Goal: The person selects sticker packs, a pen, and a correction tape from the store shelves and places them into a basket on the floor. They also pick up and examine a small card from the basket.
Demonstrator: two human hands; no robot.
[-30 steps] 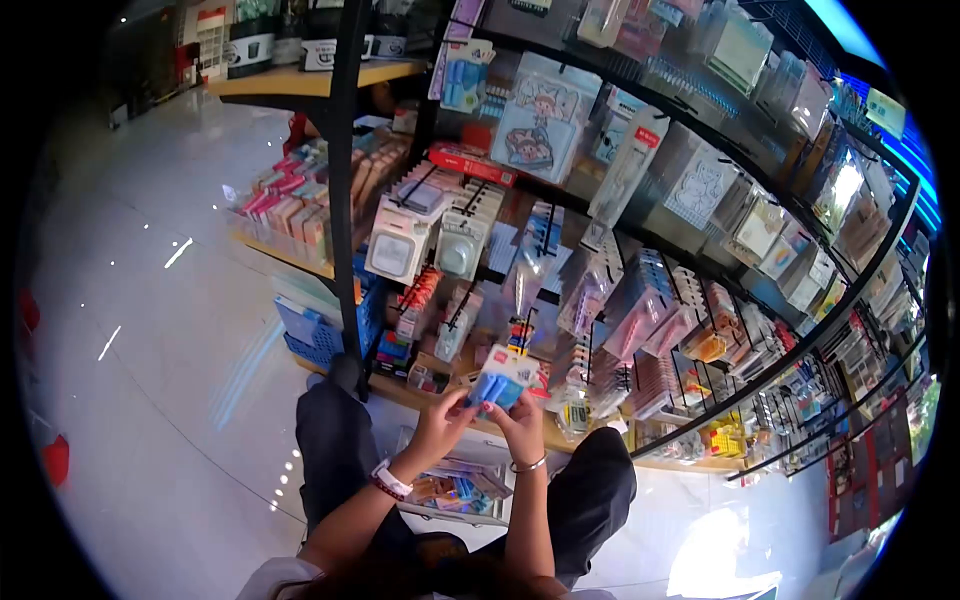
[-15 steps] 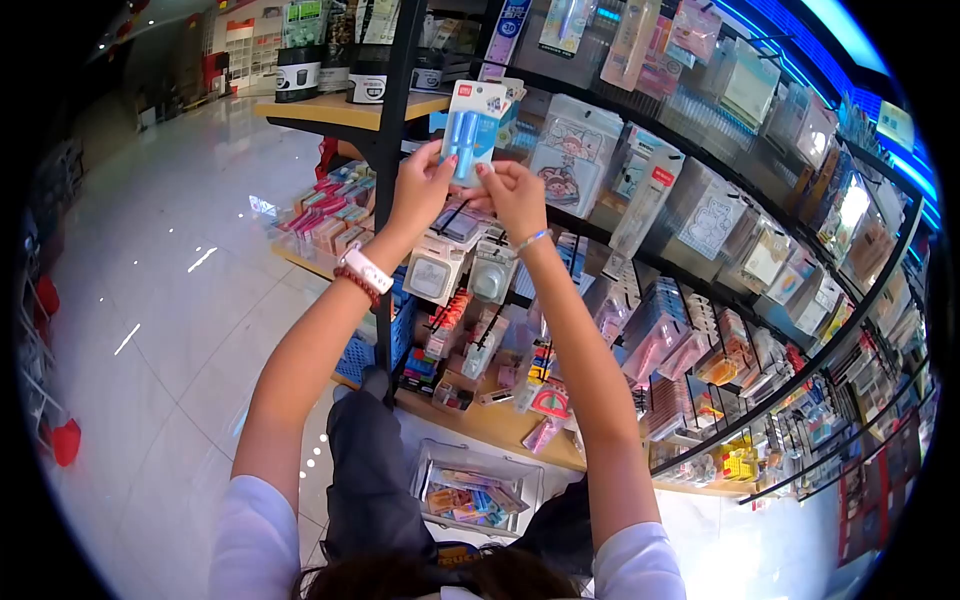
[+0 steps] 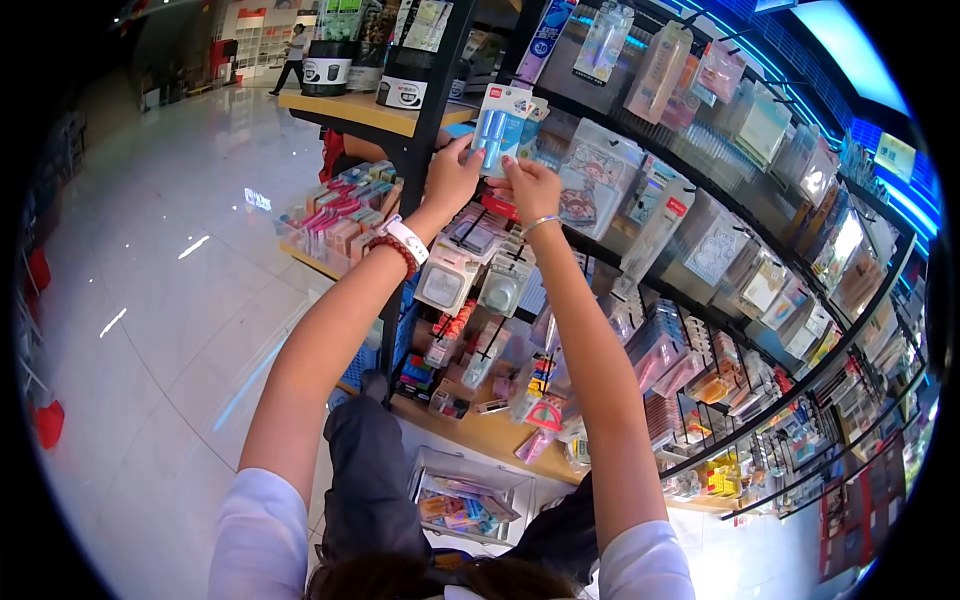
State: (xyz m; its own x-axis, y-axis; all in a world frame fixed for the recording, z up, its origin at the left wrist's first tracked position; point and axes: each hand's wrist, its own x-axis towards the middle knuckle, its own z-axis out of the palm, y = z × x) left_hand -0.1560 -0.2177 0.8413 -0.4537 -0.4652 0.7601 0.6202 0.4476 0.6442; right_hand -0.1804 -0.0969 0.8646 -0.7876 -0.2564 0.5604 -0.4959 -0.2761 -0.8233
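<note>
A carded blister pack with two light-blue tubes is held up in front of the rack, its printed front facing me. My left hand pinches its lower left edge, thumb on the front. At the lower right, my right hand is closed on the card's edge, with its thumb on the front too. Another blue-and-white card shows partly behind the pack. Below my hands hang boxed items with square windows.
A black-framed rack with hooks full of packaged stationery curves to my right. Pink boxes sit on a lower shelf at left. Between my legs on the floor is a basket of packets. A person walks at the far left.
The view has shifted, so the rack, my hands and the pack appear farther right. Both hands still hold the pack. A walking person has come into view in the background.
</note>
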